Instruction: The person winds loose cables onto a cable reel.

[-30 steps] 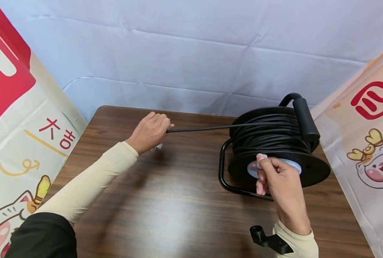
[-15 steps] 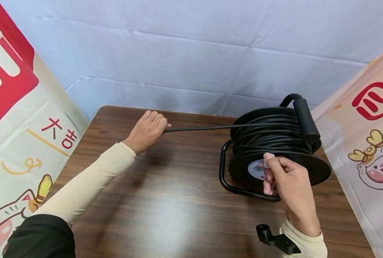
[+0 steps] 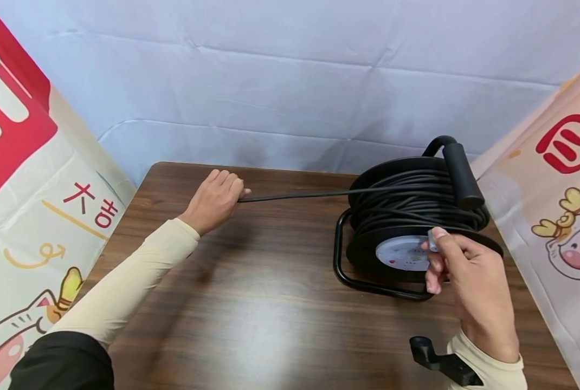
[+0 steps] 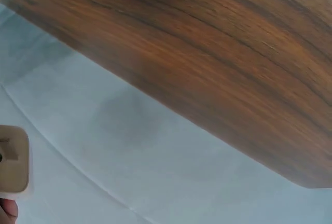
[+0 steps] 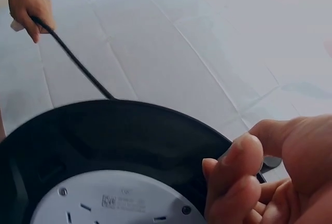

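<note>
A black cable reel stands on the table's right side, wound with black cable. One length of cable runs left from the reel to my left hand, which grips it in a fist. A pale block with rounded corners shows beside a fingertip in the left wrist view; its kind is unclear. My right hand is at the reel's near side, pinching a small pale knob-like piece between thumb and fingers. This hand partly covers the reel's light-grey round socket panel; its curled fingers show in the right wrist view.
The reel has a black tube frame and a carrying handle. A wood-grain table lies under both arms. Behind it hangs a white cloth, with printed banners at both sides.
My right hand has moved right across the reel's face with the pale piece, baring more of the socket panel. The left hand has shifted slightly left, still gripping the cable.
</note>
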`<state>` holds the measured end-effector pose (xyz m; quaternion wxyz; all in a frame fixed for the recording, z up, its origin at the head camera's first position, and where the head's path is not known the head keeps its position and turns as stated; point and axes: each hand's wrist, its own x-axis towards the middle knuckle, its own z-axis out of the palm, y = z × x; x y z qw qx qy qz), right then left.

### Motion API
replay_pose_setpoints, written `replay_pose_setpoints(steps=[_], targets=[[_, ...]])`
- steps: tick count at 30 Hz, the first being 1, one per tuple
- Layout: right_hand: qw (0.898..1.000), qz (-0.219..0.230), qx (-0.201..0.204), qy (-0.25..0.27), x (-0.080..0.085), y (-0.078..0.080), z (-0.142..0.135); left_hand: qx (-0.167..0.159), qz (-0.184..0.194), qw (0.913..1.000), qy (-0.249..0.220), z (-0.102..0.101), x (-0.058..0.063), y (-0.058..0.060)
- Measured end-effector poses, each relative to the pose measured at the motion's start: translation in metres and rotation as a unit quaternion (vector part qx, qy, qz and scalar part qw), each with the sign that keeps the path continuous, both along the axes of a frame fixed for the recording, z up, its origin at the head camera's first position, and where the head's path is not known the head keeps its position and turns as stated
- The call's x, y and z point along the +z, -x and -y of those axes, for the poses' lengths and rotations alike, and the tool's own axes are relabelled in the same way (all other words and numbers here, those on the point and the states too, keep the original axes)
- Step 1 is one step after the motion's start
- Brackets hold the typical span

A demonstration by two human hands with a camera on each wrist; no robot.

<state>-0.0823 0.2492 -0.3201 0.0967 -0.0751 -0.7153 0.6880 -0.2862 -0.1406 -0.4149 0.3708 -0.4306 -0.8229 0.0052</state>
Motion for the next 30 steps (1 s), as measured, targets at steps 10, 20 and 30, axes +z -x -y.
replay_pose_setpoints(steps=[10, 20, 30], targets=[[1.0, 0.001, 0.004, 0.009, -0.001, -0.003, -0.012, -0.019, 0.004, 0.9997, -0.012, -0.007, 0.002, -0.001], [1.0, 0.0, 0.013, 0.002, -0.001, -0.004, -0.012, -0.021, -0.005, 0.9995, -0.024, -0.008, 0.001, -0.001], [1.0, -0.004, 0.018, 0.01, -0.002, -0.004, -0.018, -0.027, -0.005, 0.999, -0.034, -0.013, 0.002, 0.0]])
